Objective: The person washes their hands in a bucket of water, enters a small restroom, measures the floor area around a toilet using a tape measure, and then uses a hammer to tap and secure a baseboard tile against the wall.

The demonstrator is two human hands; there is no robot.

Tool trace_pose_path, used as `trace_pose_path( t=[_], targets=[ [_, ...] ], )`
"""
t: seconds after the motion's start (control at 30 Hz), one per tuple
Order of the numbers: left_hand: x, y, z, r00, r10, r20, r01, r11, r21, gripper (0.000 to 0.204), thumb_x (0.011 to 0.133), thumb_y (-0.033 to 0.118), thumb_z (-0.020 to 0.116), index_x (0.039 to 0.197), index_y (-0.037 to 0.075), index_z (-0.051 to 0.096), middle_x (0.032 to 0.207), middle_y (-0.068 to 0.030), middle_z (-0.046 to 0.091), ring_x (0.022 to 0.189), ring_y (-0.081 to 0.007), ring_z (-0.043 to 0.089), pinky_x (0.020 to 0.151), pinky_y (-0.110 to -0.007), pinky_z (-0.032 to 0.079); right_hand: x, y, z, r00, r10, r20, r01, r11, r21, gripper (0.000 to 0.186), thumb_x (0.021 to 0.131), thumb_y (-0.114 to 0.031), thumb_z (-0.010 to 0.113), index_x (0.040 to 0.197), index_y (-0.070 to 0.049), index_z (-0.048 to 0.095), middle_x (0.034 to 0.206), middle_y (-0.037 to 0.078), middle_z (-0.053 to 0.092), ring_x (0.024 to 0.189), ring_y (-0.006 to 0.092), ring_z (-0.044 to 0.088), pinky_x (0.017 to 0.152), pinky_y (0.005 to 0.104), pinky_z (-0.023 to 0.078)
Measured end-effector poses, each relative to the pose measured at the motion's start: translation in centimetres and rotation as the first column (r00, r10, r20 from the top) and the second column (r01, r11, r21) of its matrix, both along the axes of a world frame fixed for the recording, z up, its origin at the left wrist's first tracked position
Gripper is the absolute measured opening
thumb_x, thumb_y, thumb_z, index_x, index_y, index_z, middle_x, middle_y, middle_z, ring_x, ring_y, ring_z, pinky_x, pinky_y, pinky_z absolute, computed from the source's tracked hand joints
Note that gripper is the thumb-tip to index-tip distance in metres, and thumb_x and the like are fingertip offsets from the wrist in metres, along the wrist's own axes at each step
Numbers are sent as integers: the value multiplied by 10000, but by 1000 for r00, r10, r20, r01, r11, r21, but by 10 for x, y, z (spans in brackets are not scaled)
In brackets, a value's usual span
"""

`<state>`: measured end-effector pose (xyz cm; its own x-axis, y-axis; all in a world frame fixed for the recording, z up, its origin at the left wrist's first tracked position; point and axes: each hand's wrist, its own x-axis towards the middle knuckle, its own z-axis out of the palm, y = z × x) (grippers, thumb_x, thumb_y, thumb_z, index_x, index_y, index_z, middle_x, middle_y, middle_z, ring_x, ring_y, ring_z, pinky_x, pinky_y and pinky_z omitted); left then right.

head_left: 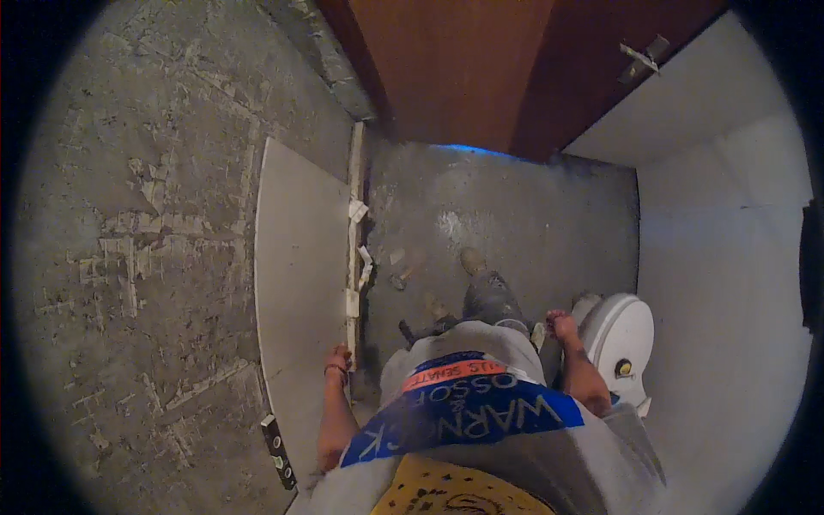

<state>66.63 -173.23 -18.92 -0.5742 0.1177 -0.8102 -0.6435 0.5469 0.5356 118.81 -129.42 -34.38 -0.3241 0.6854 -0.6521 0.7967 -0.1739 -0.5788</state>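
My left hand [339,359], with a band at its wrist, is at the lower edge of a large pale panel [302,266] standing against the rough wall on the left. It is next to the near end of a light batten [354,330] along the panel's foot; its fingers are too small to read. My right hand [562,325] is out to the right of my knees, fingers curled, and whatever they hold cannot be made out. Beside it stands a white toilet [620,339] with its lid down. A small yellow and black round object [623,367] lies on the lid.
A black spirit level [278,452] rests at the panel's upper edge. White scraps [366,264] lie along the batten, and small debris [400,276] on the grey floor [506,202]. Ahead is a brown door [463,69] with a handle [642,58]. A white wall [721,249] bounds the right.
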Motion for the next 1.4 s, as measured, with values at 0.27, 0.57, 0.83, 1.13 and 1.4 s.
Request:
trace_pose_path(
  t=[0.27,0.57,0.83,1.13,1.4],
  targets=[
    [-27,49,-4,955,-295,-10,295,955,10,394,801,360,509,1135,170,419,983,6,527,883,-141,522,645,-304,397,0,-181,126,973,137,184,-116,986,-118,230,759,-176,460,923,-131,613,734,35,618,603,126,573,518,281,476],
    [10,47,-17,856,-493,154,503,863,-38,380,766,356,536,1096,190,452,929,13,512,827,-150,507,652,-340,390,-22,-136,139,631,-639,-440,612,758,-224,123,805,-180,483,761,-82,544,664,4,542,504,94,480,403,247,351],
    [17,15,-21,962,-267,60,270,963,-30,372,765,355,531,1074,162,460,923,3,515,810,-159,521,629,-333,402,-21,-117,130,951,-303,-58,303,953,-6,171,770,-303,584,797,-136,555,656,-36,523,550,72,501,439,232,352],
    [39,-39,-94,919,-356,168,375,923,-92,222,794,315,507,893,118,535,721,-22,544,580,-158,535,470,-305,417,-25,-135,142,951,-310,15,309,942,-133,118,743,-204,551,835,-134,569,742,-27,556,594,102,531,480,294,386],
    [40,-27,-86,954,-207,219,220,975,-36,339,798,405,493,1005,138,507,958,-27,538,842,-164,522,649,-338,409,-10,-138,136,820,-567,-74,538,809,-236,132,760,-137,530,882,-105,567,766,7,580,612,129,564,478,313,410]
  ],
)
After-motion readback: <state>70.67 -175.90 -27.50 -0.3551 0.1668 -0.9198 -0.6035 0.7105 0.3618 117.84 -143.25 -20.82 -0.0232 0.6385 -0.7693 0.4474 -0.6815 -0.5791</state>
